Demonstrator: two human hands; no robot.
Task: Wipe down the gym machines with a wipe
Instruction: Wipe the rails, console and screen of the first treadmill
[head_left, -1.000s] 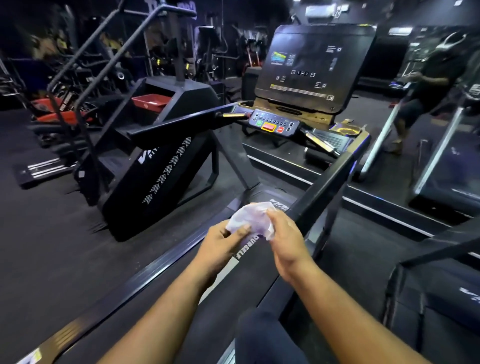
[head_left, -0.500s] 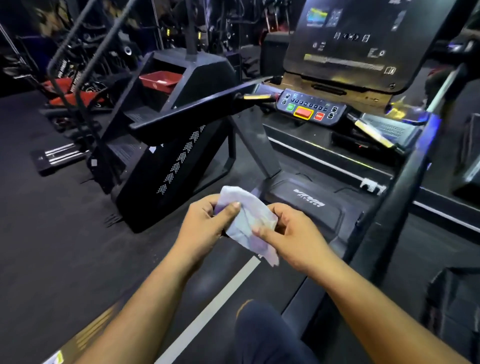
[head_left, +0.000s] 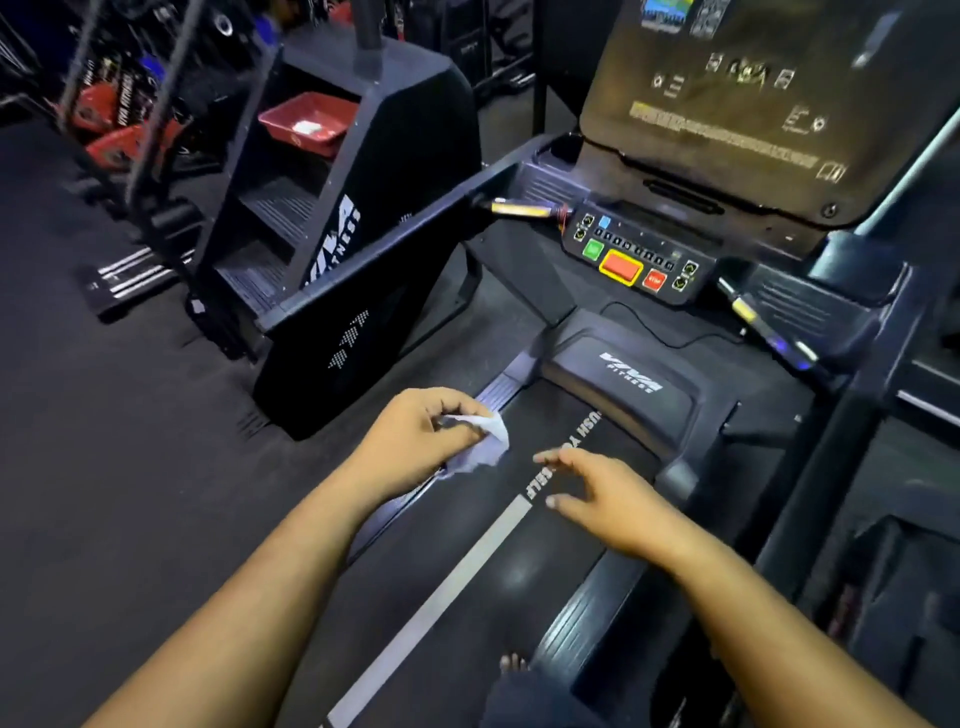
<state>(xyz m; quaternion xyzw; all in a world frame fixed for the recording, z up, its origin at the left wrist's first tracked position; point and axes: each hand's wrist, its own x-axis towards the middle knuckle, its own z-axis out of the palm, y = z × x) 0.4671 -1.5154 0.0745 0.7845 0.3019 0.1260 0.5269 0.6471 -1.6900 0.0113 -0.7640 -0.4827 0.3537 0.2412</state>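
White wipe (head_left: 480, 441) is gripped in the left hand (head_left: 423, 434) above the treadmill belt (head_left: 467, 561).

Crumpled and bunched, the wipe is held over the belt's left edge, beside the side rail (head_left: 498, 389). The right hand (head_left: 605, 499) is kept apart from it, fingers loosely spread, nothing held. Ahead, the button panel (head_left: 636, 260) is seen below the dark screen (head_left: 753, 98); a red tray (head_left: 306, 124) is set on the stair machine (head_left: 363, 218) at left.
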